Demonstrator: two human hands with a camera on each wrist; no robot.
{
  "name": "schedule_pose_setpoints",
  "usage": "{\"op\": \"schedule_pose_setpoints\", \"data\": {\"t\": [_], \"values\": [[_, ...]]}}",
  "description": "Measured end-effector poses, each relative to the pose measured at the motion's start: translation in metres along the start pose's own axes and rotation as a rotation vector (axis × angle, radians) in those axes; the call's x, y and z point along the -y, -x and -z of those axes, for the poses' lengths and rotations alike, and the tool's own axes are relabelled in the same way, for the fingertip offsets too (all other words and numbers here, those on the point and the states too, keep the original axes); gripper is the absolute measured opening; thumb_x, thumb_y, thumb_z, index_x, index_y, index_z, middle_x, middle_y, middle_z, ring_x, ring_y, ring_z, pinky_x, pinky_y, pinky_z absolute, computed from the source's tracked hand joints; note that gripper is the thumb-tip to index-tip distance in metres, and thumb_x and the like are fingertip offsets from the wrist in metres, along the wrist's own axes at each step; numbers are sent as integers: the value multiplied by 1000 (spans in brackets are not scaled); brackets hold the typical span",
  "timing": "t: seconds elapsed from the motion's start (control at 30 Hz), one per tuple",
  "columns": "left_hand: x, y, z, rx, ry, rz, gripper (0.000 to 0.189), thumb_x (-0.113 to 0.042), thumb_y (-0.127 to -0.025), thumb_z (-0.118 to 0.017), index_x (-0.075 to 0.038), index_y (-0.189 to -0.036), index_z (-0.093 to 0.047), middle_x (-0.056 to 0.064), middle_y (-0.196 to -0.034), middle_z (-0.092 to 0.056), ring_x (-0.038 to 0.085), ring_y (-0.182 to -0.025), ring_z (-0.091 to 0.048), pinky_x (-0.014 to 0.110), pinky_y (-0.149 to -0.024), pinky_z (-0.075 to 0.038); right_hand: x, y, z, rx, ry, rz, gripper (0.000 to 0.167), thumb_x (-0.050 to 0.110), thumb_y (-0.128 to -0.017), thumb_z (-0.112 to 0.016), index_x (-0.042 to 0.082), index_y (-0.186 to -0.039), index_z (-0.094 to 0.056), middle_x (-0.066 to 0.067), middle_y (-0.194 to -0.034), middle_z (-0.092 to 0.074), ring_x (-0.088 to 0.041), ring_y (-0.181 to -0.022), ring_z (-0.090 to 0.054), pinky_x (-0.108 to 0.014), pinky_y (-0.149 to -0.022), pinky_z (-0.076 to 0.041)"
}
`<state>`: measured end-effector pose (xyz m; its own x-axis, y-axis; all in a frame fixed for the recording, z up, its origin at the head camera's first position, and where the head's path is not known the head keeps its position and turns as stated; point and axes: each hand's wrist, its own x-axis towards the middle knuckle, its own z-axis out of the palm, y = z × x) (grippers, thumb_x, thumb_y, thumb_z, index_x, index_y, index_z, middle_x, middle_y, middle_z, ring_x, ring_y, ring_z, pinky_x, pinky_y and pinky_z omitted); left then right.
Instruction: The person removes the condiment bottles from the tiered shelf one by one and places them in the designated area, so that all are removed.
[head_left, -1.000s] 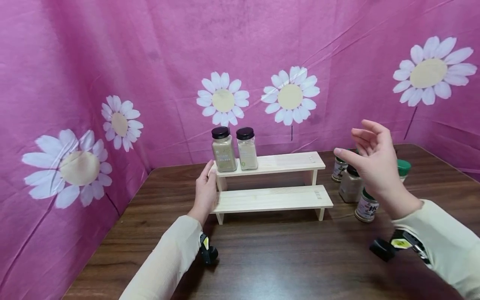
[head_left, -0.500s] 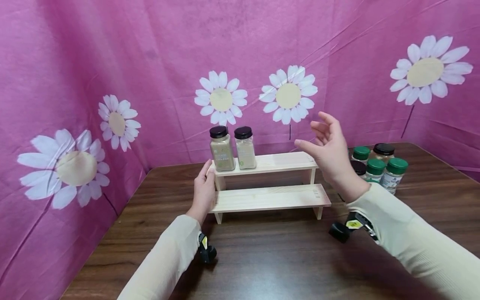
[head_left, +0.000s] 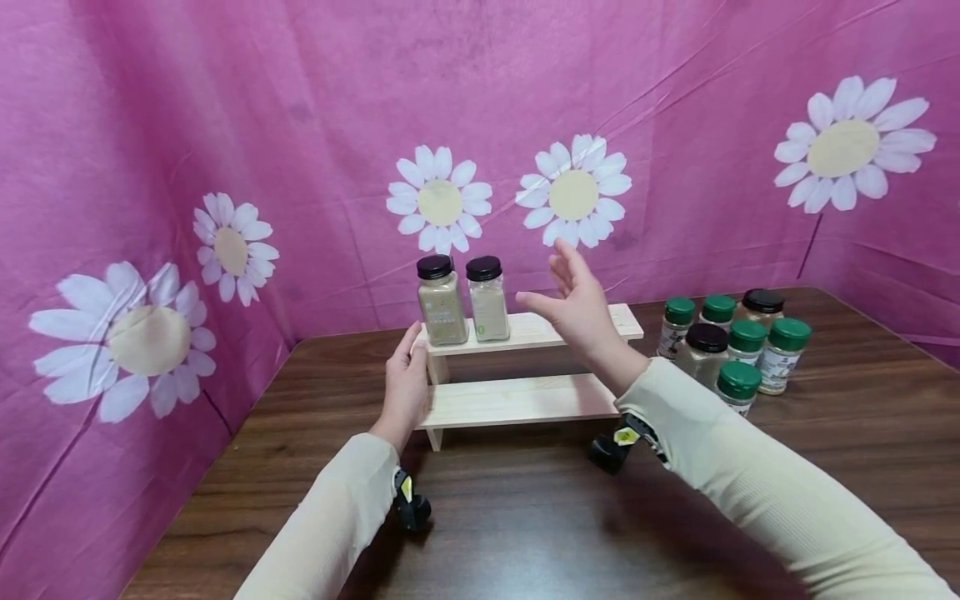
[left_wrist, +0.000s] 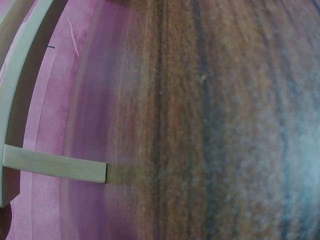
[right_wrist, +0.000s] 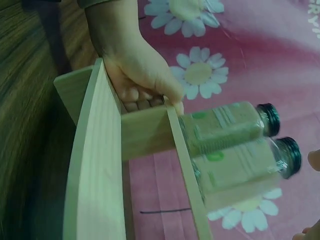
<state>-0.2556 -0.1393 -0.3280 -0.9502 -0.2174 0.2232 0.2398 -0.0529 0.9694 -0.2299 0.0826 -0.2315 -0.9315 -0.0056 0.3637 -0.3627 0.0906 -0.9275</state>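
A two-tier pale wooden rack (head_left: 517, 400) stands on the table. My left hand (head_left: 407, 383) grips its left end; in the right wrist view that hand's (right_wrist: 145, 70) fingers curl round the side panel, the thumb at the upper shelf's edge. Two black-capped spice jars, a darker jar (head_left: 442, 312) and a paler jar (head_left: 490, 312), stand side by side on the left of the upper shelf. My right hand (head_left: 581, 312), with nothing in it, hovers over that shelf, right of the paler jar, thumb and fingers spread apart. The left wrist view catches the rack's leg (left_wrist: 60, 166).
Several jars stand grouped on the dark wooden table (head_left: 510, 517) right of the rack: green-capped jars (head_left: 782, 362) and two black-capped ones, one at the front (head_left: 701, 358) and one at the back (head_left: 761, 308). A pink flowered cloth (head_left: 337, 100) hangs behind.
My right hand has moved left, from above the grouped jars to over the upper shelf, staying spread. My left hand keeps its hold on the rack. The two shelf jars stay put.
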Motion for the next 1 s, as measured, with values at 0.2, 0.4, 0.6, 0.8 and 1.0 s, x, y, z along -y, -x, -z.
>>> {"op": "schedule_pose_setpoints", "data": {"t": [0.2,0.4,0.6,0.8,1.0], "values": [[0,0,1,-4,6,-1,43,-9,-97,-39,-9,-140,-42,14,-142,-41,23,-126,-40,36,-106,-36,-10,-1,-24,36,19,-76,91,7,-78,-71,14,-149,-15,-12,-152,-21,-22,-139,-22,-32,-113,-24],[0,1,0,0,2,5,43,-9,-97,-39,-10,-140,-41,14,-142,-40,22,-127,-39,36,-107,-36,-20,-4,-44,43,104,-88,94,9,-76,-73,16,-149,-14,-13,-152,-21,-23,-139,-21,-34,-113,-24],[-1,0,1,7,6,3,43,-10,-97,-39,-10,-140,-41,13,-141,-42,23,-124,-42,36,-105,-39,-27,-6,-55,34,188,-40,98,11,-75,-74,20,-150,-11,-12,-151,-24,-22,-138,-25,-36,-112,-27],[0,1,2,6,4,3,43,-10,-98,-39,-11,-140,-41,13,-141,-42,23,-124,-43,36,-104,-39,-32,-6,-64,5,207,-13,101,7,-72,-75,24,-149,-11,-17,-148,-30,-27,-132,-35,-39,-109,-33],[-1,0,2,16,7,5,43,-10,-97,-38,-10,-141,-40,14,-141,-42,23,-124,-43,36,-104,-39,-38,-6,-72,-51,258,47,105,1,-67,-75,24,-147,-12,-20,-141,-38,-31,-126,-41,-45,-105,-36]]}}
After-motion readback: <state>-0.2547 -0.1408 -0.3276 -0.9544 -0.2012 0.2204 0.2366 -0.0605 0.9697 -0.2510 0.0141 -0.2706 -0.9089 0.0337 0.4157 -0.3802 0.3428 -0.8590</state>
